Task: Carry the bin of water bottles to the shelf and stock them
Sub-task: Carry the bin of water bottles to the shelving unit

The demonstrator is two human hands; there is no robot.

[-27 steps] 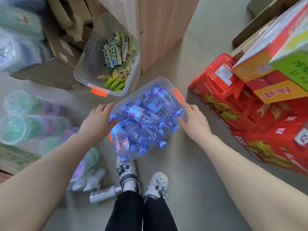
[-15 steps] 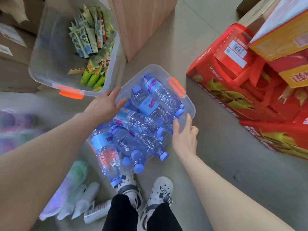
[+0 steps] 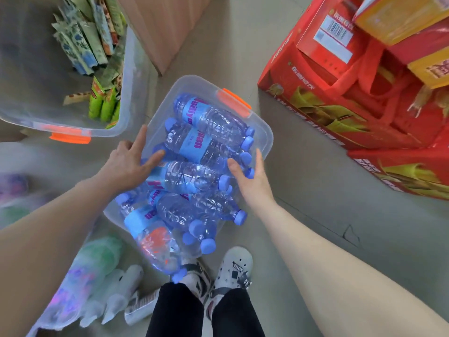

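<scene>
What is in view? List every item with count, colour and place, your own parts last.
bin of water bottles: one, clear with orange latch, floor centre.
water bottles: about eight, clear with blue labels and caps, piled in that bin.
snack bin: one, clear with orange latch, upper left.
snack packets: many, green and patterned, inside it.
red cartons: several, stacked right.
yellow boxes: two, atop the cartons.
wooden cabinet: one, brown, top centre.
spray bottles: a few, whitish, lower left, blurred.
shoes: two, white clogs, bottom centre.
left hand: on the bin's left side.
right hand: at its right side.
</scene>
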